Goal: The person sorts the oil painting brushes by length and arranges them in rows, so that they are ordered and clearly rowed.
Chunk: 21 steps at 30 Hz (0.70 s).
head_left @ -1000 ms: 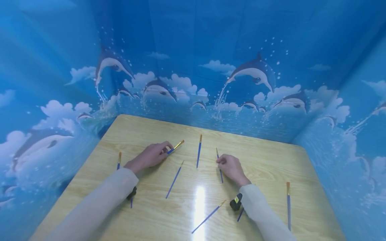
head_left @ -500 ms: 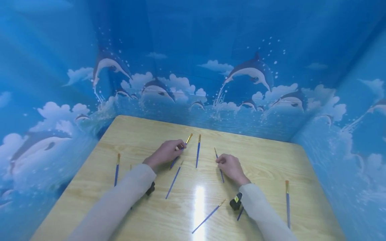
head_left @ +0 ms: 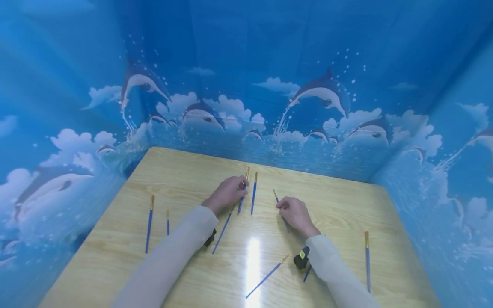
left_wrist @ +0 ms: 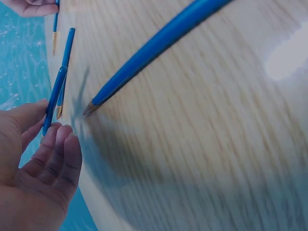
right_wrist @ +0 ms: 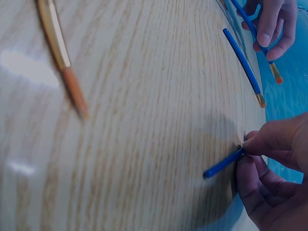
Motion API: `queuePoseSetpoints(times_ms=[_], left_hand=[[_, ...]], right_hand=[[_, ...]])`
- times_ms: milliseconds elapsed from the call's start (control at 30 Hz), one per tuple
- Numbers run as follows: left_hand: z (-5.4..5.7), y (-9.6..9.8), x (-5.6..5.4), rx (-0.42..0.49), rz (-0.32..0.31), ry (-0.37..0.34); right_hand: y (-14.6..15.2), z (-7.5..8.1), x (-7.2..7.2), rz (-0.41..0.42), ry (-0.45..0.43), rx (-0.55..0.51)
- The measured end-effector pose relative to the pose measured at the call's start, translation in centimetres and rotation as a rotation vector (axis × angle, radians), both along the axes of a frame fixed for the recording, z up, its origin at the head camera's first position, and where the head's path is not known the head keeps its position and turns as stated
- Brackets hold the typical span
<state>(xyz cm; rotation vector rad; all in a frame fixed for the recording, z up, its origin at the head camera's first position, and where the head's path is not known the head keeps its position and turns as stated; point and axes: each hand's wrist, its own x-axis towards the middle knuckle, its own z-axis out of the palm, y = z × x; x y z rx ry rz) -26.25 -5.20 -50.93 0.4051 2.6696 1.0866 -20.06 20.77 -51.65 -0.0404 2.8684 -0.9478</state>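
Note:
In the head view my left hand (head_left: 228,192) pinches a blue-handled paintbrush (head_left: 241,201), its bristles pointing to the far edge. The left wrist view has thumb and fingertips of the left hand (left_wrist: 41,166) on the handle of that paintbrush (left_wrist: 55,94). Close on its right lies another paintbrush (head_left: 253,199), nearly parallel. A thinner paintbrush (head_left: 223,233) lies slantwise beside the left wrist. Farther right, my right hand (head_left: 295,214) pinches a slim paintbrush (head_left: 275,196); in the right wrist view the blue end of this paintbrush (right_wrist: 222,163) sticks out from the fingertips.
On the wooden table (head_left: 327,201) lie more paintbrushes: a wide one (head_left: 149,224) and a short-looking one (head_left: 167,222) at left, one (head_left: 265,278) in front, one (head_left: 367,261) at right. Another (head_left: 307,273) is partly under the right forearm. A dolphin-print curtain (head_left: 239,85) surrounds the table.
My left hand has carried its paintbrush rightward, turning it more upright in view, beside the middle paintbrush. My right hand stays in place; its paintbrush has tilted slightly.

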Motion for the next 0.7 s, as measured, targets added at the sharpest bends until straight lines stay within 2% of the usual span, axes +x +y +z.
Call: queuePoseSetpoints(times_ms=[200, 433, 700], left_hand=[[-0.5, 0.6, -0.2, -0.088, 0.016, 0.024], [-0.5, 1.2, -0.1, -0.196, 0.014, 0.048], [-0.9, 2.0, -0.1, -0.326, 0.012, 0.057]], right_hand=[[-0.1, 0.0, 0.0, -0.022, -0.002, 0.015], [-0.4, 0.0, -0.3, -0.083, -0.016, 0.02], [-0.5, -0.1, -0.2, -0.1, -0.004, 0.028]])
